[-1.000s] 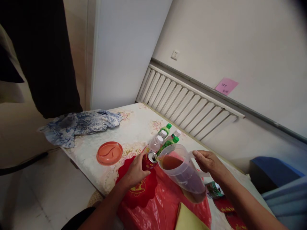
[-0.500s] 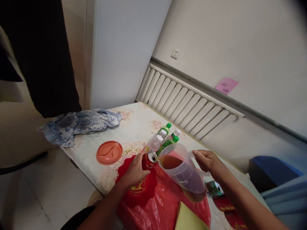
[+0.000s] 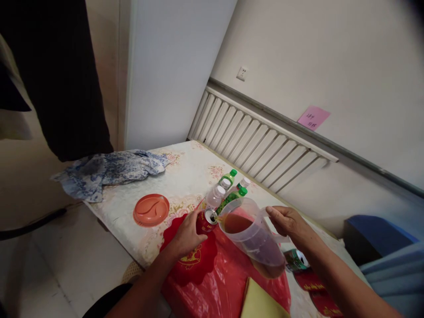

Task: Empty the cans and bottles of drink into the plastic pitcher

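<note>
the left hand (image 3: 187,232) curls around a red can (image 3: 204,223), above a scalloped red mat (image 3: 199,271) and near capped bottles (image 3: 214,198). the right hand (image 3: 287,221) grips a translucent jug (image 3: 261,249) of amber liquid (image 3: 237,223), tilted, lip close by the can's opening. neither hand has visibly shifted this past second, suggesting a steady pour.

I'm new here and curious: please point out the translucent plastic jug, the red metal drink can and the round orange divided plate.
Translucent plastic jug (image 3: 254,242), head view: its side wall.
Red metal drink can (image 3: 204,224), head view: its printed side.
Round orange divided plate (image 3: 151,210), head view: its inner surface.
</note>
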The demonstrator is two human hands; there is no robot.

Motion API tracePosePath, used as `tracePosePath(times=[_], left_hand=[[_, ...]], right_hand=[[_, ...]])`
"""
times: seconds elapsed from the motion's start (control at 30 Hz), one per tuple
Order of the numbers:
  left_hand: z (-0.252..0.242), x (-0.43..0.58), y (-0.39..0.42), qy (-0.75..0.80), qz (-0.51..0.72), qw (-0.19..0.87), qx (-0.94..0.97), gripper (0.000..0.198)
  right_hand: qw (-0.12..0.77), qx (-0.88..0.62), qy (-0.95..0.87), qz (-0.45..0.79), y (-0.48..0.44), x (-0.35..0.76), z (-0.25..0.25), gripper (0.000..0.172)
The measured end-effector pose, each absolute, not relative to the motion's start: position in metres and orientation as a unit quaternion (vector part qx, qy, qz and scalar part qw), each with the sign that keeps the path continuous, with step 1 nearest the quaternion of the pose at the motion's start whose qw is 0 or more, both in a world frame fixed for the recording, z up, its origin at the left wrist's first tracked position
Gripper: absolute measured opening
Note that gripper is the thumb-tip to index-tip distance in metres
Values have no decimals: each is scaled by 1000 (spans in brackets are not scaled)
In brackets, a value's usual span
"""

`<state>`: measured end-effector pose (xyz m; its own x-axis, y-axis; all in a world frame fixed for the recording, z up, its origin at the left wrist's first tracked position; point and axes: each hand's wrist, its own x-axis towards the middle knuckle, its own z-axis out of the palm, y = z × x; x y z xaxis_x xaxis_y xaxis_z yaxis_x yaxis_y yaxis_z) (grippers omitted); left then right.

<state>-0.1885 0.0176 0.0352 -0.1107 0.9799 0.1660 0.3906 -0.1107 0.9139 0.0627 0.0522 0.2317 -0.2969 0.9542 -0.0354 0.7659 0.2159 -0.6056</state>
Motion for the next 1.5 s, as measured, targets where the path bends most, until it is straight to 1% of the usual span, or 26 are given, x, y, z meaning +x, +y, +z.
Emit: tracePosePath(times=[0.63,1.5], left_hand=[[34,-188,19,580,466,301,597,71],[36,-188,18,590,444,308,599,71]], right_hand=[[167,-568,-757,278,52,63,231,56],[160,-567,-761,272,51,62,232,55]])
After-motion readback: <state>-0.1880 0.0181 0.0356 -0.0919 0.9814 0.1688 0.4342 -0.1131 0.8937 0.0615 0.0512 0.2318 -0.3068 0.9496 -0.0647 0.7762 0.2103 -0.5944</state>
